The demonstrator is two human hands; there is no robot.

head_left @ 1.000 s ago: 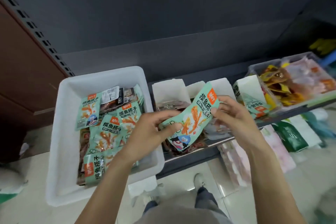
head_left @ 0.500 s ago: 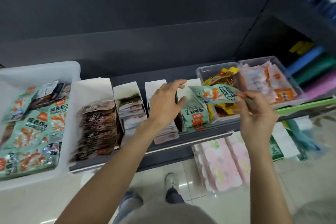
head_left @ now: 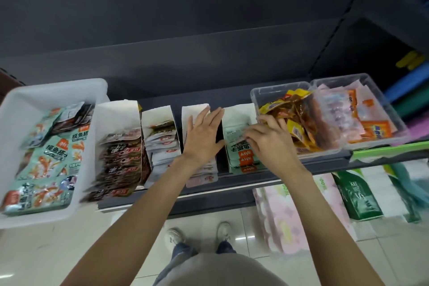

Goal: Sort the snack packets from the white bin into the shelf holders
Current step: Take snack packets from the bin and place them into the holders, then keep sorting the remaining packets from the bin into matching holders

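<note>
The white bin (head_left: 46, 90) stands at the left of the shelf and holds several teal snack packets (head_left: 53, 153) and a few dark ones. Four white paper holders stand in a row to its right. My right hand (head_left: 269, 141) has its fingers curled on a teal snack packet (head_left: 235, 132), back side up, at the top of the teal stack (head_left: 243, 158) in the fourth holder (head_left: 239, 114). My left hand (head_left: 202, 137) lies flat with its fingers spread over the third holder (head_left: 192, 111), empty.
The first holder (head_left: 116, 114) carries dark brown packets and the second holder (head_left: 155, 116) white ones. At the right stand two clear tubs, one (head_left: 267, 93) with yellow packets, one (head_left: 376, 90) with pink and orange ones. Tissue packs (head_left: 290, 216) lie below the shelf.
My right hand carried the teal packet from near the bin across to the fourth holder and lowered it onto the stack. My left hand let go and moved over the third holder.
</note>
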